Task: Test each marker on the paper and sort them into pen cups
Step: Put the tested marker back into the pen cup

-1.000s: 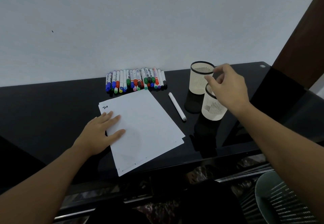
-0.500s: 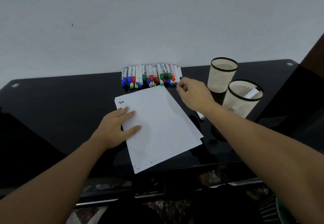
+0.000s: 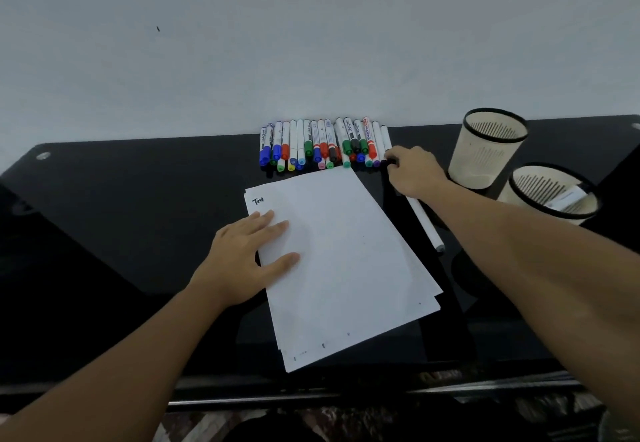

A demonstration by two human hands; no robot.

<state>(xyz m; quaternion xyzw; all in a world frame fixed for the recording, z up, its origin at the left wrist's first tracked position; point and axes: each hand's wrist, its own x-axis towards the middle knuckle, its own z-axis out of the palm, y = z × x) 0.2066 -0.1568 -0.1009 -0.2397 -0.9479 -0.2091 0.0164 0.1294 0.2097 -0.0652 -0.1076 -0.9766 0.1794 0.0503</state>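
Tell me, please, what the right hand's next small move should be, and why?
Probably pinch the black-capped marker at the right end of the row and lift it toward the paper. The right hand has its fingertips at that marker's cap, though a firm grip cannot be told, and the left hand lies flat on the paper, ready for a test stroke.

Black glossy desk (image 3: 104, 220) vs plain pale wall (image 3: 242, 43) behind.

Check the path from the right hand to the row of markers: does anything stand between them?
Nothing visible does. The right hand already reaches the right end of the row of markers, its fingertips at the black-capped marker there.
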